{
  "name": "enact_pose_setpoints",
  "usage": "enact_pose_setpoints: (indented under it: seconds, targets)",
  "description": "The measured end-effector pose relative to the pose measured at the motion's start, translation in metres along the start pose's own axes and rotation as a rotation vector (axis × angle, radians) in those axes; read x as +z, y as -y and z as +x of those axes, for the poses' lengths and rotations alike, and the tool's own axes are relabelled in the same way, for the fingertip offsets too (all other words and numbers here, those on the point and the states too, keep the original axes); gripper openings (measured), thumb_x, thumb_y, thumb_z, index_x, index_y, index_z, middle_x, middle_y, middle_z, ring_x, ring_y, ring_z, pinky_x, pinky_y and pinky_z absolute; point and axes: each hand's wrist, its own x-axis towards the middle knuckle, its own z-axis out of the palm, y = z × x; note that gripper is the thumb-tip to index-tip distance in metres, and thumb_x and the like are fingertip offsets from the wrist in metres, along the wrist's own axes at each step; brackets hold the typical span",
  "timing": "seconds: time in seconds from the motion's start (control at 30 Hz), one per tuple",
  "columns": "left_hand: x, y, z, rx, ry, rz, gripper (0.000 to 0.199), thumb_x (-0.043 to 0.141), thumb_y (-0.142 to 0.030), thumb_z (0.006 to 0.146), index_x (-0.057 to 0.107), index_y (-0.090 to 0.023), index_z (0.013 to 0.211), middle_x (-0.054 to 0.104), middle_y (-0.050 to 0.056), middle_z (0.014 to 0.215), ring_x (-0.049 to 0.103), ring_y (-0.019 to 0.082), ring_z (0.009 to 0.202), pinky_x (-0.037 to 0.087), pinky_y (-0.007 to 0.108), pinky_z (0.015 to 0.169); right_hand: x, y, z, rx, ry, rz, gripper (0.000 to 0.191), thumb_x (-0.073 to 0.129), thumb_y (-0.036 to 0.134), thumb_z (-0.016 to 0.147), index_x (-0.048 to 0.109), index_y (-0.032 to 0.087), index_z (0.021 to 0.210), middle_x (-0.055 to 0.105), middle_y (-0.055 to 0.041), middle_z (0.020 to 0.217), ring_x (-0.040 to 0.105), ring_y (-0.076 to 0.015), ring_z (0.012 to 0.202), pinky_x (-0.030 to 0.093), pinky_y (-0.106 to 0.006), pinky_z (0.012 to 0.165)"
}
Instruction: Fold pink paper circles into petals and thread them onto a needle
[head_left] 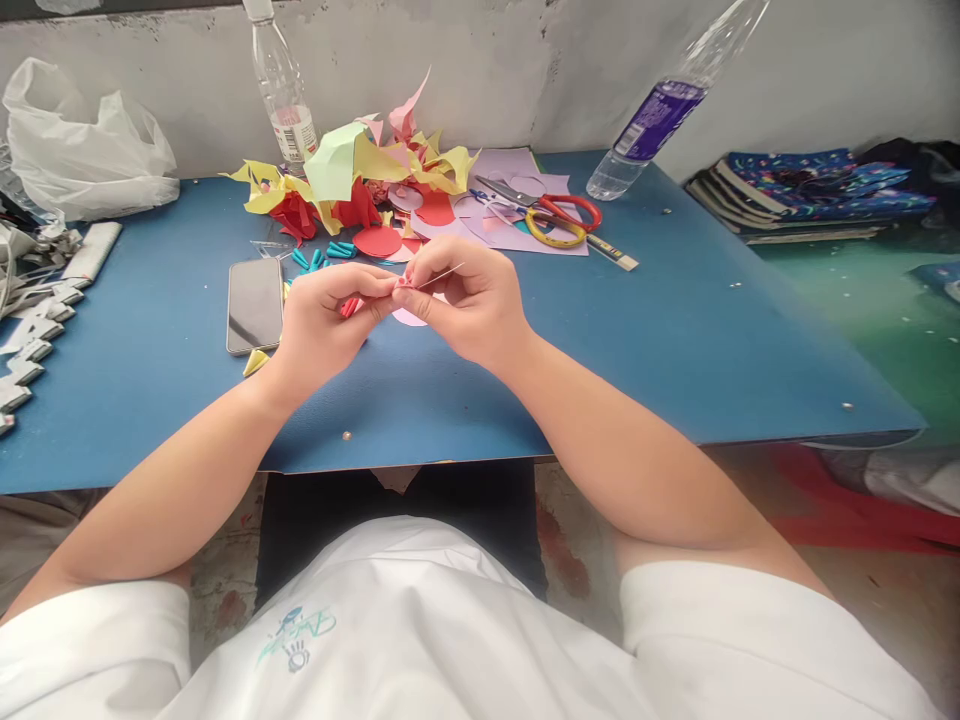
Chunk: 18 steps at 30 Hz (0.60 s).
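Note:
Above the blue table my left hand [326,315] and my right hand [476,300] meet at their fingertips. Both are closed in a pinch on a small pink paper piece [405,284], mostly covered by the fingers. A thin pale stick [442,276] runs from the pinch across my right fingers; whether it is a needle or a toothpick I cannot tell. Beneath the hands lies a pink paper disc [409,316], partly hidden. Small folded teal paper pieces [311,260] and a red paper disc [377,241] lie just beyond. A phone [255,305] rests beside my left hand.
Crumpled coloured paper [334,165] piles up at the back. Scissors [555,215] and a box cutter [613,252] lie right of it. Two plastic bottles, one clear-labelled [281,95] and one purple-labelled [660,120], stand near the wall. A white bag [94,150] sits left.

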Motion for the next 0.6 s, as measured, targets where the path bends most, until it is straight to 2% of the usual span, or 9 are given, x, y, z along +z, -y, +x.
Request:
enact_pose_setpoints:
  seconds: [0.07, 0.17, 0.27, 0.43, 0.6]
  targets:
    - [-0.002, 0.002, 0.001, 0.044, 0.013, -0.005, 0.033, 0.111, -0.064, 0.1, 0.096, -0.034, 0.102, 0.096, 0.006, 0.109, 0.093, 0.032, 0.099, 0.078, 0.054, 0.089, 0.0, 0.0, 0.0, -0.04, 0.008, -0.025, 0.045, 0.112, 0.058, 0.093, 0.079, 0.028, 0.087, 0.079, -0.0013, 0.089, 0.07, -0.0196, 0.081, 0.066, -0.037, 0.069]
    - [-0.005, 0.003, 0.001, 0.114, 0.032, -0.009, 0.026, 0.112, -0.058, 0.1, 0.098, -0.038, 0.107, 0.097, 0.004, 0.112, 0.093, 0.031, 0.1, 0.075, 0.049, 0.086, 0.0, 0.001, -0.001, -0.095, -0.003, -0.043, 0.026, 0.104, 0.038, 0.095, 0.081, 0.028, 0.088, 0.083, -0.0009, 0.09, 0.075, -0.0196, 0.081, 0.065, -0.036, 0.067]
    - [-0.006, 0.004, 0.002, 0.105, 0.054, 0.02, 0.021, 0.11, -0.057, 0.102, 0.099, -0.04, 0.107, 0.098, 0.004, 0.114, 0.093, 0.03, 0.101, 0.073, 0.048, 0.085, 0.001, 0.002, -0.001, -0.121, -0.018, -0.044, 0.017, 0.097, 0.025, 0.091, 0.082, 0.028, 0.086, 0.084, 0.0009, 0.088, 0.076, -0.0188, 0.078, 0.063, -0.036, 0.066]
    - [-0.006, 0.002, 0.003, 0.105, 0.054, 0.066, 0.021, 0.109, -0.061, 0.102, 0.099, -0.042, 0.102, 0.098, 0.003, 0.111, 0.093, 0.029, 0.097, 0.073, 0.047, 0.082, 0.0, 0.003, -0.001, -0.084, -0.029, -0.052, 0.023, 0.104, 0.029, 0.089, 0.081, 0.029, 0.082, 0.083, 0.0025, 0.084, 0.075, -0.0192, 0.077, 0.062, -0.038, 0.067]
    - [-0.004, -0.01, 0.004, -0.03, 0.043, 0.117, 0.037, 0.105, -0.076, 0.1, 0.095, -0.042, 0.092, 0.098, 0.003, 0.111, 0.094, 0.034, 0.101, 0.076, 0.054, 0.091, -0.004, 0.01, -0.001, 0.067, 0.01, -0.071, 0.039, 0.117, 0.047, 0.09, 0.082, 0.032, 0.084, 0.084, -0.0002, 0.091, 0.074, -0.0233, 0.085, 0.068, -0.045, 0.077]
